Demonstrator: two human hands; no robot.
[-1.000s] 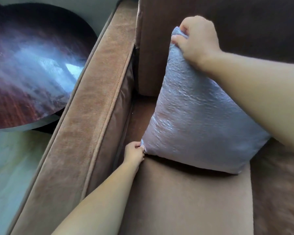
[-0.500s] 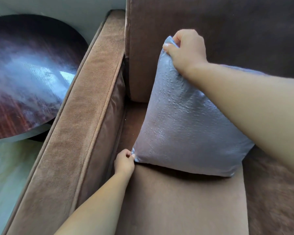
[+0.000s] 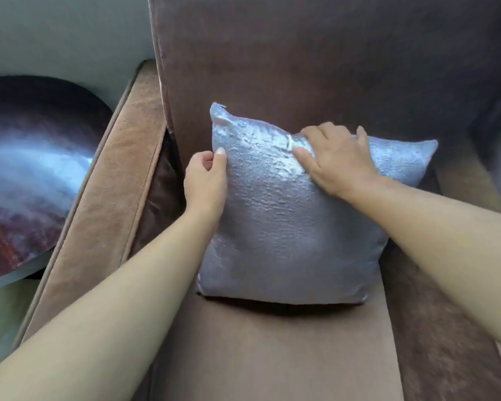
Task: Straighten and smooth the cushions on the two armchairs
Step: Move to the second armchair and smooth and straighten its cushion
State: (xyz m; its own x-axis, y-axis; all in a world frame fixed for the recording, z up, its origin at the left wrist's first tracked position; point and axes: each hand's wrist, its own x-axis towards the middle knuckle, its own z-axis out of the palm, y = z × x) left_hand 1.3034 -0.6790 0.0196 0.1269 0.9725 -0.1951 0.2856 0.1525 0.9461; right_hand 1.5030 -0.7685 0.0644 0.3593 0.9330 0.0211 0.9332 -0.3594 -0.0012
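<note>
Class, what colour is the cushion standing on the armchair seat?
Shiny silvery blue-grey, with a rippled sheen; the cushion shows best in the head view.

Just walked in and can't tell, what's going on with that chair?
A person is tidying a shiny silver cushion on a brown armchair. The cushion stands upright on the seat against the backrest. The left hand grips its left edge, thumb on the front, while the right hand lies flat across its upper face. A dark round table sits beside the left armrest.
</note>
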